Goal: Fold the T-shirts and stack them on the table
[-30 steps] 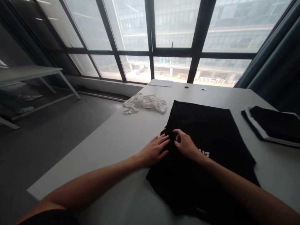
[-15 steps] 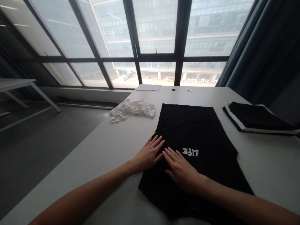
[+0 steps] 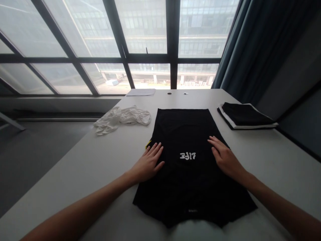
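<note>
A black T-shirt (image 3: 185,187) lies spread flat on the white table, its neckline towards me. White lettering reading "LIFE" is printed on it, upside down from where I stand. My left hand (image 3: 147,164) rests on the shirt's left side, palm down with fingers stretched out. A bit of yellow (image 3: 148,144) shows at the shirt's edge just beyond that hand. On the opposite side edge lies my right hand (image 3: 225,159), open, its fingers pointing inward over the cloth. Neither hand grips anything.
A crumpled white cloth (image 3: 122,118) lies on the table (image 3: 100,174) to the left. At the right sits a folded stack of black and white fabric (image 3: 247,115). Papers (image 3: 140,92) lie at the far edge, before the windows. A dark curtain (image 3: 245,50) hangs at the right.
My right hand has moved from the shirt's middle to its right side. My left hand stays on the left side. The view has turned right, and the whole neckline now shows.
</note>
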Tool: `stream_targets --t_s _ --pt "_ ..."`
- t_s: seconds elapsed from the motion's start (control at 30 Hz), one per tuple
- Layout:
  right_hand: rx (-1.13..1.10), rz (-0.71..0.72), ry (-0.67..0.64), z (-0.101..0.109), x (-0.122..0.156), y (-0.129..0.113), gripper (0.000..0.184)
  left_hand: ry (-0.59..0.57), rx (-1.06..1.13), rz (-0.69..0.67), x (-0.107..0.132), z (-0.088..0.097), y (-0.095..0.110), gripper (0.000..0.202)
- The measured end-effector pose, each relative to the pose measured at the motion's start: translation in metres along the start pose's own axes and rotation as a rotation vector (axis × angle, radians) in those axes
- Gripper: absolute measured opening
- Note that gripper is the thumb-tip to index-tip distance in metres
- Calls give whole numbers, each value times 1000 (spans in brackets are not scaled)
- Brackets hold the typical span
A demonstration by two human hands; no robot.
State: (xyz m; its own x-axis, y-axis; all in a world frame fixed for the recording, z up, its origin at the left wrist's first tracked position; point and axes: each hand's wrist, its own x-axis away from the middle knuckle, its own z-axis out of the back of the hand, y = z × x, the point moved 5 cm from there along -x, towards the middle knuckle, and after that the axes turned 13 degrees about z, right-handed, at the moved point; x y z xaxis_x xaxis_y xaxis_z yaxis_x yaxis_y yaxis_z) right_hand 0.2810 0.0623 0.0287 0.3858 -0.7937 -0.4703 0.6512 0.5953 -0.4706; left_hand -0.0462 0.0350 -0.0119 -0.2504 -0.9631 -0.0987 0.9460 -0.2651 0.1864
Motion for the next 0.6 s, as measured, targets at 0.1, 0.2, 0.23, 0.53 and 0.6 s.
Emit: stream_targets --t_s 0.1,0.2,0.23,0.53,0.6 --pt "84 -3 -22 -3 20 16 44 27 5 41 -2 4 8 61" --pt "181 52 -91 -17 32 20 48 48 -18 68 -1 -1 18 64" --pt "216 64 -125 -23 34 21 51 45 -32 66 1 -5 21 66" --pt "360 37 -216 -30 33 25 57 127 -37 34 -3 1 13 68" --pt "387 38 -181 -25 32 28 58 167 -46 53 -6 2 6 69"
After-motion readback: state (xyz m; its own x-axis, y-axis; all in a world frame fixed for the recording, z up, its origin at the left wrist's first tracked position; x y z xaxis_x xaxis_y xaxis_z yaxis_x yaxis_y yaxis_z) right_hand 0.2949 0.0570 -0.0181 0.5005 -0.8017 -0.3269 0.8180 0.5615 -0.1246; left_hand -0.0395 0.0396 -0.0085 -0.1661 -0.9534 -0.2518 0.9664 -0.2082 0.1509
